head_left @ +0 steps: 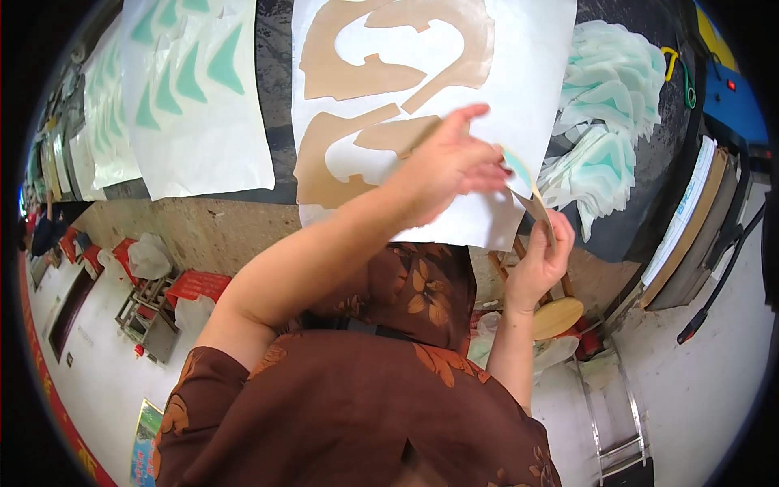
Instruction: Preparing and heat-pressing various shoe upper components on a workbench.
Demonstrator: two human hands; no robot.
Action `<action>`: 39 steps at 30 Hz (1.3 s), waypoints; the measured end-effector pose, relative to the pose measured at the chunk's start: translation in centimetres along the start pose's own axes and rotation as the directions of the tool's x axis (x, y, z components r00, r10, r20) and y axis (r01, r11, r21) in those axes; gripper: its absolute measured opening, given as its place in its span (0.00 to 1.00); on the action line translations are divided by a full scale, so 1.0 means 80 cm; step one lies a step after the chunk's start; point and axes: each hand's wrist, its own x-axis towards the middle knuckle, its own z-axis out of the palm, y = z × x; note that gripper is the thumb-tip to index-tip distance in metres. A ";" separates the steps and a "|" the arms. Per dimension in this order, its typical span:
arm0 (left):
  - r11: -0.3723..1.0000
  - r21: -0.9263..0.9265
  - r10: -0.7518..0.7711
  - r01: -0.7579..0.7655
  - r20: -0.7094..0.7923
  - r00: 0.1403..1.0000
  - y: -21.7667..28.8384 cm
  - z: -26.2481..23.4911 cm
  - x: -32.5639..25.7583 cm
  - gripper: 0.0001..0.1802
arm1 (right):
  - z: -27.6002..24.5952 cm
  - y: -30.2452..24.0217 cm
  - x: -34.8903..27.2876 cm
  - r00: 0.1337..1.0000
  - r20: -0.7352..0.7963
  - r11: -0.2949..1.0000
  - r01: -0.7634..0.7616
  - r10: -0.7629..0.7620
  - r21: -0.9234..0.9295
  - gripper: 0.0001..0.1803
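My right hand (550, 258) pinches a curved, bent piece of tan sheet material (537, 208) at the right edge of a large white sheet (531, 73). A pale teal patch shows on the upper part of that piece. Across the sheet reaches my left hand (458, 169), slightly blurred, its index finger stretched out and its other fingertips close beside the piece; whether they touch it I cannot tell. Several curved tan cut-outs (337, 61) lie flat on the white sheet, and my left hand and forearm partly cover the nearer ones.
Right of the sheet, layered teal-and-white cut pieces (613, 77) lie heaped on the dark table (649, 187). White sheets with teal shapes (231, 154) lie at the left. A yellow looped handle (669, 63) and a blue machine (734, 97) are far right. A round wooden stool (557, 317) stands below.
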 end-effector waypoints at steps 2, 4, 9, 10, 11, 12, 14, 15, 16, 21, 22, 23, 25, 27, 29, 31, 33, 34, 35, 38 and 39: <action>0.856 0.459 0.250 -0.237 0.033 0.968 -0.006 -0.036 0.013 0.22 | -0.011 -0.002 0.006 0.997 -0.046 0.998 -0.060 0.062 0.031 0.10; 0.134 0.892 0.501 -0.432 0.315 0.806 -0.011 -0.066 0.011 0.11 | -0.025 -0.001 0.008 0.992 -0.056 0.991 -0.108 0.112 0.080 0.10; -0.398 0.742 0.333 -0.540 0.665 0.669 -0.041 -0.102 0.011 0.16 | -0.048 0.001 -0.002 0.999 -0.012 0.992 -0.043 0.044 0.117 0.12; -0.438 0.751 0.331 -0.494 0.646 0.688 -0.046 -0.104 0.011 0.16 | -0.042 -0.009 -0.008 0.986 -0.103 0.973 -0.105 0.128 0.205 0.13; -0.439 0.751 0.330 -0.494 0.646 0.689 -0.049 -0.106 0.011 0.16 | -0.049 -0.005 -0.014 0.986 -0.104 0.973 -0.105 0.129 0.206 0.13; -0.450 0.754 0.325 -0.479 0.638 0.699 -0.051 -0.108 0.011 0.17 | -0.059 0.001 -0.023 0.992 -0.098 0.980 -0.059 0.079 0.188 0.13; -0.464 0.754 0.316 -0.465 0.631 0.708 -0.052 -0.109 0.012 0.18 | -0.077 0.011 -0.036 0.994 -0.077 0.982 0.087 -0.075 0.168 0.10; -0.465 0.748 0.316 -0.473 0.640 0.701 -0.052 -0.111 0.013 0.19 | -0.082 0.007 -0.041 0.994 -0.076 0.982 0.087 -0.075 0.169 0.10; -0.467 0.742 0.316 -0.481 0.648 0.693 -0.051 -0.111 0.013 0.20 | -0.087 0.001 -0.045 0.987 0.001 0.977 0.159 -0.161 0.145 0.10; -0.446 0.753 0.315 -0.484 0.639 0.702 -0.050 -0.112 0.010 0.20 | -0.109 -0.042 -0.051 0.960 0.070 0.944 0.251 -0.271 0.213 0.13; -0.447 0.755 0.312 -0.480 0.634 0.707 -0.048 -0.113 0.009 0.20 | -0.115 -0.051 -0.048 0.958 0.076 0.943 0.253 -0.275 0.217 0.13; -0.448 0.759 0.321 -0.472 0.629 0.708 -0.048 -0.115 0.008 0.20 | -0.120 -0.062 -0.043 0.943 0.195 0.952 0.232 -0.271 0.201 0.12; -0.430 0.756 0.303 -0.493 0.636 0.710 -0.047 -0.118 0.007 0.21 | -0.101 -0.098 -0.021 0.888 0.340 0.948 0.317 -0.309 0.033 0.10; -0.096 0.836 0.368 -0.541 0.535 0.761 -0.027 -0.095 -0.014 0.16 | -0.077 -0.115 -0.001 0.712 0.613 0.919 0.388 -0.342 0.061 0.10; 0.256 0.810 0.388 -0.528 0.414 0.823 -0.009 -0.086 -0.029 0.17 | -0.050 -0.123 0.002 0.632 0.697 0.939 0.275 -0.339 0.207 0.09; 0.961 0.276 -0.070 -0.038 0.372 0.925 0.007 -0.097 -0.038 0.31 | -0.024 -0.128 0.010 0.603 0.728 0.938 0.108 -0.325 0.330 0.07; 0.944 0.291 -0.281 0.157 0.456 0.845 -0.002 -0.125 -0.047 0.42 | 0.004 -0.119 0.028 0.586 0.785 0.973 0.033 -0.203 0.227 0.06; 0.942 0.185 -0.332 0.281 0.381 0.863 -0.016 -0.147 -0.052 0.42 | 0.022 -0.106 0.040 0.648 0.756 0.995 0.029 -0.094 0.100 0.06; 0.918 0.066 -0.392 0.391 0.311 0.866 -0.033 -0.169 -0.053 0.43 | 0.041 -0.087 0.049 0.706 0.708 0.999 0.013 0.011 -0.029 0.07; 0.954 0.010 -0.290 0.299 0.289 0.912 -0.016 -0.165 -0.056 0.47 | 0.081 -0.032 0.079 0.779 0.607 0.986 -0.150 0.160 -0.067 0.08; 0.977 0.049 -0.212 0.206 0.276 0.938 -0.007 -0.162 -0.061 0.49 | 0.092 -0.026 0.088 0.774 0.593 0.975 -0.188 0.224 -0.122 0.09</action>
